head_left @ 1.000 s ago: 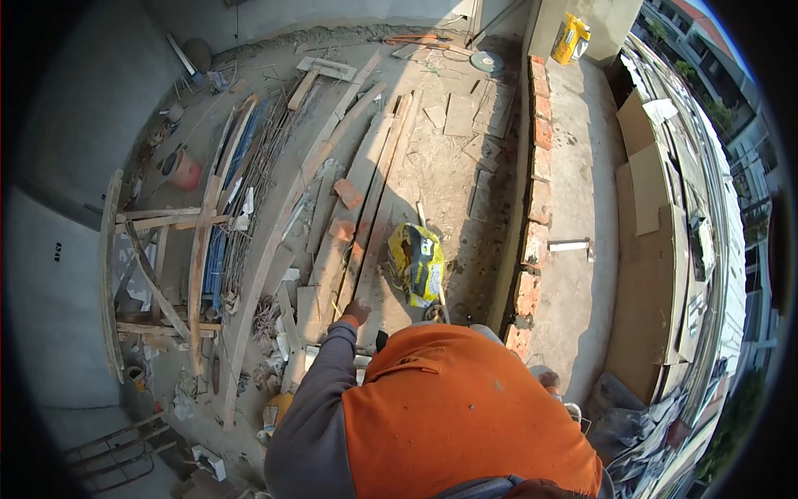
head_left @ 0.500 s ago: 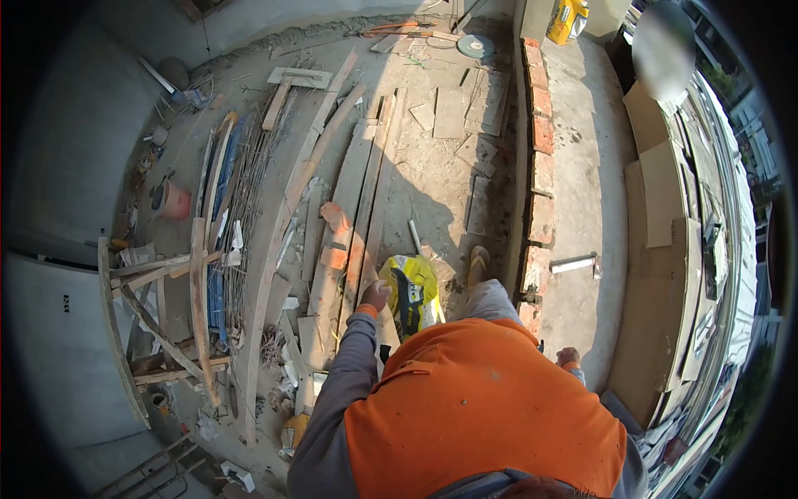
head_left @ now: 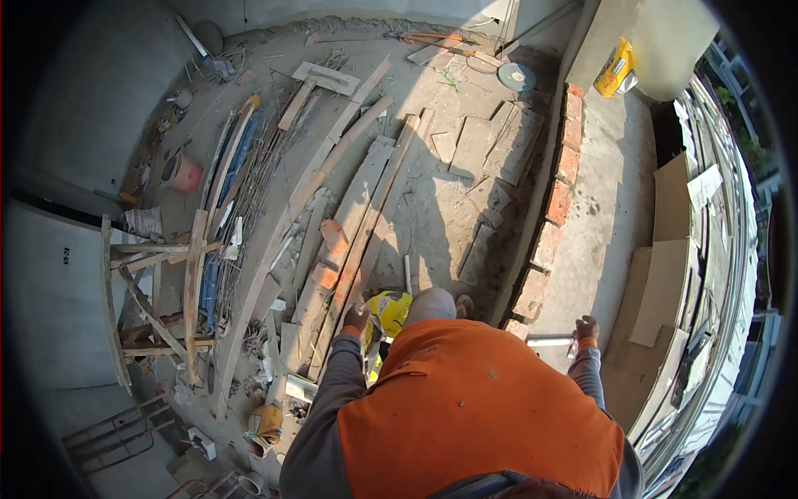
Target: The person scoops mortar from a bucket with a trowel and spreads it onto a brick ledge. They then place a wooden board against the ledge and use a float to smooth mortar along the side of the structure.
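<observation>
My left hand [head_left: 357,317] hangs low with its fingers curled, and nothing shows sticking out of it. Just right of it, in view, is a yellow and grey bag [head_left: 387,313] on the floor, partly hidden by my body. My right hand [head_left: 587,328] is also closed, out to the side over the concrete ledge [head_left: 603,216]. Beneath that hand a pale metal bar [head_left: 550,342] lies on the ledge, its end overlapped by my fingers; I see no grip on it. A row of red bricks [head_left: 559,204] runs along the ledge's edge.
Long planks [head_left: 366,224] with two loose bricks [head_left: 332,238] lie at left. Beyond them are thin rods [head_left: 249,195], a wooden trestle [head_left: 154,308] and a reddish bucket [head_left: 184,175]. Cardboard [head_left: 657,291] lines the right side. A yellow bag [head_left: 615,68] stands at the ledge's far end.
The view has shifted as my body moves forward along the ledge. My right hand has swung forward from beside my body to over the metal bar, and my left hand is closer to my body.
</observation>
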### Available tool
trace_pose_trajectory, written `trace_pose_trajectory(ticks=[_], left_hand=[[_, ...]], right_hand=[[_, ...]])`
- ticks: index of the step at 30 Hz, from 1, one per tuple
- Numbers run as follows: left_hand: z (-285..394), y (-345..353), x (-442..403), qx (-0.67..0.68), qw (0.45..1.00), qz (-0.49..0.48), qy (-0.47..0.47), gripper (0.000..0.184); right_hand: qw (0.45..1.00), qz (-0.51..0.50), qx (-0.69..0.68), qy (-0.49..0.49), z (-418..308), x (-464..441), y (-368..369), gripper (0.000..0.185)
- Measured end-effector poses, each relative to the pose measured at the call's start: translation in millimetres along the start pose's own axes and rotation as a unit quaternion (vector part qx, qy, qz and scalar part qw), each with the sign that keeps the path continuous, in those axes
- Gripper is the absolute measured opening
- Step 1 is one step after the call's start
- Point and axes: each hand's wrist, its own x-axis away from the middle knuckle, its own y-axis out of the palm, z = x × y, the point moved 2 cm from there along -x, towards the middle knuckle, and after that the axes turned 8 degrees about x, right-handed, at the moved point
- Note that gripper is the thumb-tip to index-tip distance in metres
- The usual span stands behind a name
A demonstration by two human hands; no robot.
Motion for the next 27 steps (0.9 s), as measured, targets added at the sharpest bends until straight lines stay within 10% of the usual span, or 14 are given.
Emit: trace_pose_trajectory(ticks=[14,24,27], left_hand=[[49,6,-115,0.001,0.984,-0.041,-0.172,0.042],[315,-79,-340,0.046,0.999,-0.02,-0.001,0.05],[352,-83,-388,0.101,0.995,0.015,0.022,0.049]], right_hand=[[0.971,-0.062,0.046,-0.228,-193,-163,133,0.034],[0.992,-0.118,-0.054,-0.008,-328,-232,114,0.03],[0.976,-0.167,0.126,-0.051,-387,-237,126,0.019]])
